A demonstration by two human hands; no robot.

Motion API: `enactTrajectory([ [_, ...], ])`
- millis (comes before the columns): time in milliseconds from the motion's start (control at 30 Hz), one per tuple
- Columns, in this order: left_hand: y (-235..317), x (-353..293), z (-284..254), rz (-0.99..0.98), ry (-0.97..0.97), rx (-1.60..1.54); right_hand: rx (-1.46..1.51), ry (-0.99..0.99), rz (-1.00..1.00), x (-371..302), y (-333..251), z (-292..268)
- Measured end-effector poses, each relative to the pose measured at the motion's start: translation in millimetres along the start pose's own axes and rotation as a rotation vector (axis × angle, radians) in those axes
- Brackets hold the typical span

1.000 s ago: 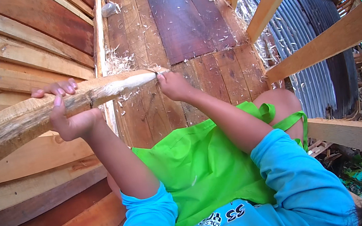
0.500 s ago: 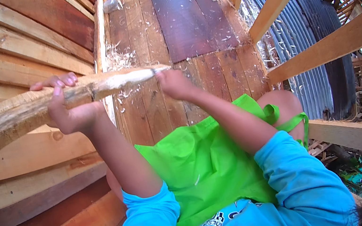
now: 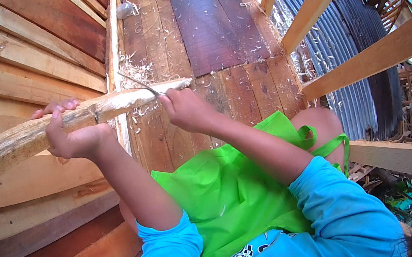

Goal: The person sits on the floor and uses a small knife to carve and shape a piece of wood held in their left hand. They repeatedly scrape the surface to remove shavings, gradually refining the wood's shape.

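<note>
A long curved piece of wood (image 3: pixel 11 138) runs in from the left, its pale shaved end (image 3: pixel 135 98) tapering to a tip over the floor. My left hand (image 3: pixel 77 142) is closed around it, the thumb on the near side and the fingertips showing over the far side. In my right hand (image 3: pixel 189 110) is a knife; its thin dark blade (image 3: pixel 142 84) slants across the shaved end and points up to the left. My fist hides the knife's handle. Whether the blade's edge touches the wood I cannot tell.
Curled wood shavings (image 3: pixel 136 70) lie heaped on the plank floor (image 3: pixel 174 134) beyond the wood. A plank wall (image 3: pixel 24 180) stands at left, wooden railings (image 3: pixel 368 56) at right, with corrugated metal sheets (image 3: pixel 322 27) outside. A green apron (image 3: pixel 232 189) covers my lap.
My right hand has drawn the knife from the wood's tip leftward along the shaved end, and the blade now shows, tilted. My left hand keeps its hold, shifting slightly left with the wood.
</note>
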State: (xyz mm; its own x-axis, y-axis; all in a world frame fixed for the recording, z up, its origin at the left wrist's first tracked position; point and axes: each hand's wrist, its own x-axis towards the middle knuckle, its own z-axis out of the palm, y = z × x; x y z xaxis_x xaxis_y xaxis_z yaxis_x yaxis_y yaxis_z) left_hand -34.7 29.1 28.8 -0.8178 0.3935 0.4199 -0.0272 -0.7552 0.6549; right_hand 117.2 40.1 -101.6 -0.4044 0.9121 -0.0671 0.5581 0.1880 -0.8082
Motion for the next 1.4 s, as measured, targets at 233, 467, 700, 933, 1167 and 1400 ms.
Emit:
enactTrajectory([
  [233, 0, -3, 8, -0.011, 0.020, -0.010, 0.018, -0.014, 0.114, 22, 40, 6],
  [467, -1, -9, 16, -0.008, -0.035, -0.008, -0.031, 0.033, 0.126, 24, 76, 6],
  [700, 1, -8, 13, 0.030, -0.033, 0.046, -0.010, 0.023, 0.172, 13, 60, 4],
  [933, 1, -6, 1, -0.005, -0.071, 0.034, -0.003, -0.036, 0.083, 16, 29, -2],
  [1167, 0, -5, -1, 0.018, -0.081, 0.018, 0.000, -0.044, 0.096, 15, 21, 0],
  [1400, 4, -10, 12, 0.059, -0.001, 0.003, -0.026, -0.178, 0.299, 12, 16, -8],
])
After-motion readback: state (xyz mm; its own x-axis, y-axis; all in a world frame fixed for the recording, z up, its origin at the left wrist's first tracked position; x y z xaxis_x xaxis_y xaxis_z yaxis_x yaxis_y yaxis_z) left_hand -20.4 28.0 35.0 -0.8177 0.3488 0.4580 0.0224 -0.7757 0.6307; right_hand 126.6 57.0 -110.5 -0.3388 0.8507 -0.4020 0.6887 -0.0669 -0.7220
